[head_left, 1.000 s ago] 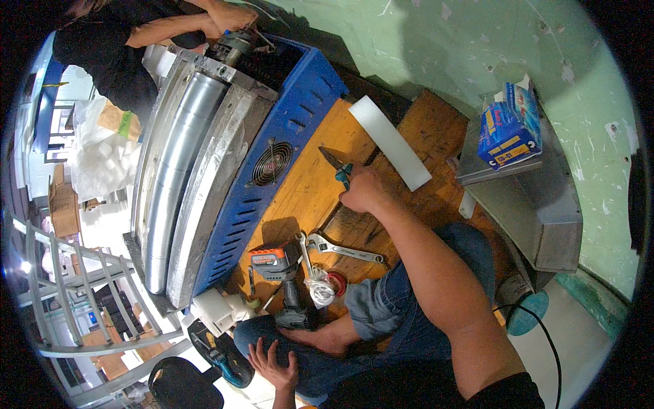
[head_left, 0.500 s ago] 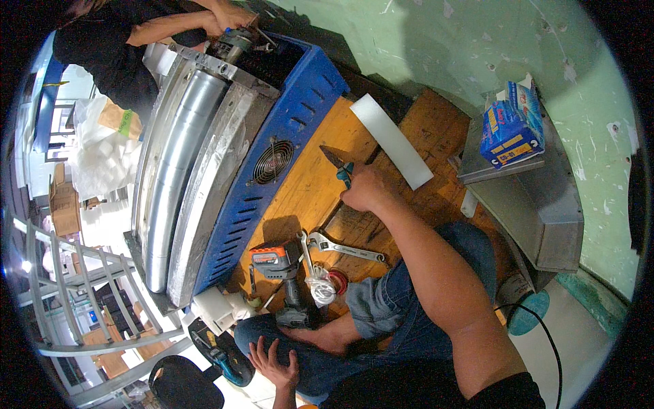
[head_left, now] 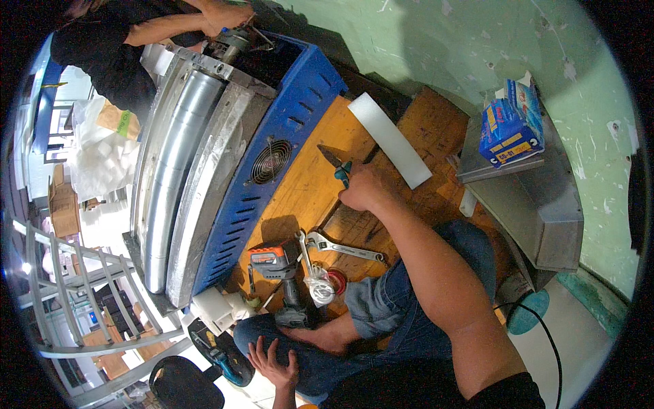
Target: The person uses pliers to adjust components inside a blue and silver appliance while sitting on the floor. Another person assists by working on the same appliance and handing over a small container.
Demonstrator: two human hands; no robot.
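Note:
My right hand [head_left: 366,189] is stretched forward over the wooden boards, fingers closed round the teal handles of a pair of pliers [head_left: 328,155]. Their dark pointed jaws face away from me, toward the blue machine. My left hand [head_left: 274,362] rests on my bent knee, fingers spread and holding nothing. Between my legs and the machine lie a cordless drill [head_left: 291,293] with an orange-and-black battery, an adjustable wrench [head_left: 344,247], a slimmer wrench [head_left: 304,247] and a bundle of white cord [head_left: 320,286]. A white strip [head_left: 390,140] lies beyond my right hand.
Along the left runs the blue machine [head_left: 300,109] with a shiny metal roller [head_left: 180,177] and a fan grille. At its far end another person's hands [head_left: 225,17] work on a fitting. A blue box [head_left: 509,129] sits on a metal housing [head_left: 545,204] by the green wall.

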